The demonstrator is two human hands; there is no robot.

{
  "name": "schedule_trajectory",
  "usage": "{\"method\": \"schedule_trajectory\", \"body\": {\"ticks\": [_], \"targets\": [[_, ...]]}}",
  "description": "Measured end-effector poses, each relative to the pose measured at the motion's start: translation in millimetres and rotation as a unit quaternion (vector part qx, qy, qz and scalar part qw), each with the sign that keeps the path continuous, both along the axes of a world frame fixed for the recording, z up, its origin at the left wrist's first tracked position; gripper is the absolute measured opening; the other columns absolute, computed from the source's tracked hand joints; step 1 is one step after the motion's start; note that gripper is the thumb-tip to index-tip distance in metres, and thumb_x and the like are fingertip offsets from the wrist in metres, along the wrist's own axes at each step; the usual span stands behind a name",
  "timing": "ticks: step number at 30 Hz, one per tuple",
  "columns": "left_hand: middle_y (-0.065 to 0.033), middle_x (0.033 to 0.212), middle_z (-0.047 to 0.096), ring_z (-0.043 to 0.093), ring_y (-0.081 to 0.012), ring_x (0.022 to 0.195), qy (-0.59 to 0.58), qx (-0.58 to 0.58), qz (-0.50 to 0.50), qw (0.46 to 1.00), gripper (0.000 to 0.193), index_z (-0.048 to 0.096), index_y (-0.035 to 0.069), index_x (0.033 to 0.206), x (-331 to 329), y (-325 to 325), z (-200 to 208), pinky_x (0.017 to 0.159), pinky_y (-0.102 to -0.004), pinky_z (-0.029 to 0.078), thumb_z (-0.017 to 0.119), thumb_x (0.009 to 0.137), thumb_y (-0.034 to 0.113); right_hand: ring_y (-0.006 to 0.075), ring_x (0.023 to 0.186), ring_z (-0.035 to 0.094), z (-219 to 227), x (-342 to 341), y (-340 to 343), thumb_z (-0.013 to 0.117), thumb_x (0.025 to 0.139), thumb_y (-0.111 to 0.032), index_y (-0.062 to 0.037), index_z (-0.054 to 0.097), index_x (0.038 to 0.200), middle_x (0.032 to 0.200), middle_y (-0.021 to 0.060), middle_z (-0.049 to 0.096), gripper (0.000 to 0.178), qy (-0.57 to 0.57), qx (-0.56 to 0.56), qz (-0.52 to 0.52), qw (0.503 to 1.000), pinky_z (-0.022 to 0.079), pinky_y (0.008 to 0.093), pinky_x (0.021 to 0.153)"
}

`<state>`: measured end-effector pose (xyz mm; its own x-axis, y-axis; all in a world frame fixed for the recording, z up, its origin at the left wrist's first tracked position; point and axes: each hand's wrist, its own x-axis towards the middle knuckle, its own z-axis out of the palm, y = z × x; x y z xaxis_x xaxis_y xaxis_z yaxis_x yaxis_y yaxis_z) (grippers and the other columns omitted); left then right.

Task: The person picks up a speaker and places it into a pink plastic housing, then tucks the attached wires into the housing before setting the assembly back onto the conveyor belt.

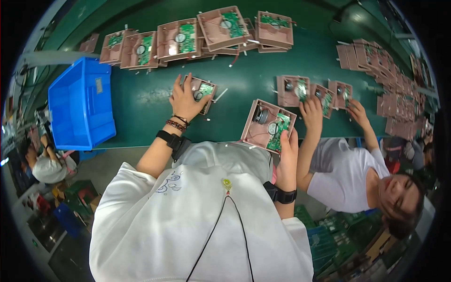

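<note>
My right hand grips the lower right edge of an open pink plastic housing, tilted at the table's near edge. Inside it are a round black speaker, a green circuit board and loose wires. My left hand lies with spread fingers over the left side of a smaller-looking pink housing on the table. Its thumb reaches across that housing's green board, and the palm hides part of the interior. A white-tipped wire sticks out to the right of it.
Along the far side of the green table sit stacked pink housings. A blue bin stands at the left. To my right, a co-worker's hands work at several housings, with more piled beyond.
</note>
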<state>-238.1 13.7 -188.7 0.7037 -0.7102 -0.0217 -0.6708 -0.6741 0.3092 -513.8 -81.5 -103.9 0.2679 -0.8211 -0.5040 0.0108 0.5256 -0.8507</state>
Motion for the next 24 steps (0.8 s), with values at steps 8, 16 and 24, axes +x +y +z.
{"method": "schedule_trajectory", "body": {"ticks": [8,16,24], "targets": [[-0.0213,0.098,0.060,0.057,-0.0393,0.089,0.212,-0.043,0.004,0.976,0.037,0.055,0.005,0.110,47.1,49.3,-41.5,0.077,-0.0412,0.047,0.057,0.082,0.029,0.0148,0.106,0.048,-40.7,17.6,-10.2,0.054,0.091,-0.028,0.0004,0.040,0.128,0.118,0.0085,0.052,0.049,0.052,0.033,0.109,0.992,0.037,0.0274,0.092],[-0.0221,0.086,0.060,0.056,-0.0426,0.078,0.086,0.034,-0.141,0.986,0.020,0.057,0.002,0.093,59.8,29.2,-26.3,0.067,-0.0479,0.045,0.052,0.085,0.020,0.0366,0.111,0.048,-159.9,10.9,-58.9,0.047,0.090,-0.039,-0.0021,0.040,0.130,0.124,0.0259,0.047,0.054,0.191,-0.147,0.103,0.965,0.037,0.0379,0.095],[-0.0224,0.081,0.056,0.053,-0.0422,0.073,0.130,-0.027,-0.187,0.973,0.016,0.053,0.000,0.082,-12.2,-3.5,39.2,0.061,-0.0464,0.042,0.049,0.086,0.015,0.0406,0.087,0.049,-142.5,-4.6,-109.3,0.042,0.091,-0.031,-0.0032,0.055,0.114,0.092,0.0270,0.055,0.038,0.427,-0.223,0.022,0.876,0.041,0.0457,0.082]]}}
